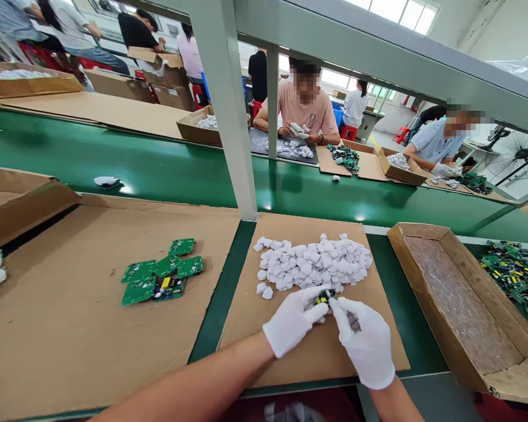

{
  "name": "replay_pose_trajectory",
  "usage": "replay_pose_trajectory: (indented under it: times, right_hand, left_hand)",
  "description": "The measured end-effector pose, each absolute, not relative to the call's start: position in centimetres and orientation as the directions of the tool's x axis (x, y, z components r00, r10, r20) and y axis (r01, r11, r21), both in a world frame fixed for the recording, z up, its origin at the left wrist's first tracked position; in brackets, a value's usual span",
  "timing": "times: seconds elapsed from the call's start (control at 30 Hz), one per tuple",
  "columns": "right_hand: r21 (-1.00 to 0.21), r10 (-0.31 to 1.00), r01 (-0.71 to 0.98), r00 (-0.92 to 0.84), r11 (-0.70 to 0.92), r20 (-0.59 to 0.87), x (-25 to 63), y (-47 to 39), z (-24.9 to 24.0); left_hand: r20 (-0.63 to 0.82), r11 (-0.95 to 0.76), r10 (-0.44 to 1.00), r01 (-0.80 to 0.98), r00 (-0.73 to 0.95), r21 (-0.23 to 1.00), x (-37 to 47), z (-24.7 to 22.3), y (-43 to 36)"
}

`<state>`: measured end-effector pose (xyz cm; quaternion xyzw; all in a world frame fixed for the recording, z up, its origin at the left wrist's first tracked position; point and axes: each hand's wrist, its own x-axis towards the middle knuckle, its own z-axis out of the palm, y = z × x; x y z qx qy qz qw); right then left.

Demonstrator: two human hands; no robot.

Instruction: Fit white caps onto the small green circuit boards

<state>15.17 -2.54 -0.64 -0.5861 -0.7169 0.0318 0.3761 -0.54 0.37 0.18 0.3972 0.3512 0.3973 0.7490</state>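
My left hand (290,321), in a white glove, grips a small green circuit board (324,297) with yellow and black parts on its upper side. My gloved right hand (368,343) is closed in a pinch at the board's right edge. What its fingertips hold, if anything, is too small to make out. Just beyond both hands lies a heap of small white pieces (317,262) on a cardboard sheet (264,346). Further left, several green circuit boards (162,276) lie partly overlapping on another cardboard sheet (88,328).
A shallow cardboard box (462,299) lined with clear plastic lies to the right, beside a heap of circuit boards (517,275). A grey metal post (229,117) rises ahead. Behind it runs a green belt (171,176) with a white piece (107,182). Co-workers sit across the belt.
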Motion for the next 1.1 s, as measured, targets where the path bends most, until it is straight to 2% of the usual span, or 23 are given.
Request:
replay_pose_trajectory:
  times: [0.1,0.17,0.3,0.43,0.5,0.6,0.67,0.73,0.9,1.0,1.1]
  right_hand:
    - [-0.399,0.826,0.844,-0.087,0.357,0.556,15.0,-2.2,-1.0]
    - [-0.385,0.821,0.837,-0.124,0.388,0.557,14.9,-2.0,-0.9]
    - [-0.465,0.869,0.766,-0.24,0.443,0.433,15.1,-1.9,0.3]
    - [-0.515,0.895,0.777,-0.134,0.361,0.425,15.0,-1.9,0.7]
    - [-0.485,0.866,0.792,-0.106,0.371,0.489,14.7,-1.8,0.3]
    - [-0.372,0.787,0.823,-0.139,0.429,0.601,14.1,-1.7,-0.7]
    - [-0.306,0.75,0.836,-0.174,0.455,0.638,13.8,-1.7,-1.2]
    - [-0.291,0.742,0.835,-0.192,0.468,0.642,13.5,-1.6,-1.5]
    - [-0.487,0.829,0.725,-0.207,0.487,0.519,13.2,-1.6,-1.1]
    - [-0.553,0.828,0.639,-0.267,0.535,0.493,13.4,-1.9,-1.1]
    - [-0.666,0.854,0.562,-0.161,0.491,0.494,13.6,-2.1,-1.6]
  left_hand:
    - [-0.176,0.327,0.889,-0.318,0.423,0.89,-0.4,0.4,0.1]
    - [-0.181,0.358,0.873,-0.343,0.453,0.868,-0.5,0.3,0.2]
    - [-0.214,0.452,0.84,-0.425,0.499,0.784,-0.7,0.0,0.7]
    - [-0.237,0.497,0.82,-0.445,0.521,0.745,-0.8,0.0,0.9]
    - [-0.259,0.512,0.814,-0.432,0.52,0.742,-0.7,0.1,0.8]
    - [-0.275,0.52,0.813,-0.427,0.513,0.74,-0.5,0.3,0.7]
    - [-0.257,0.492,0.827,-0.423,0.5,0.761,-0.4,0.3,0.7]
    - [-0.239,0.458,0.843,-0.412,0.482,0.788,-0.3,0.2,0.8]
    - [-0.213,0.475,0.832,-0.459,0.513,0.75,-0.5,-0.1,1.0]
    - [-0.204,0.481,0.828,-0.474,0.523,0.738,-0.6,-0.2,1.1]
    - [-0.275,0.515,0.812,-0.41,0.514,0.753,-0.8,-0.1,1.2]
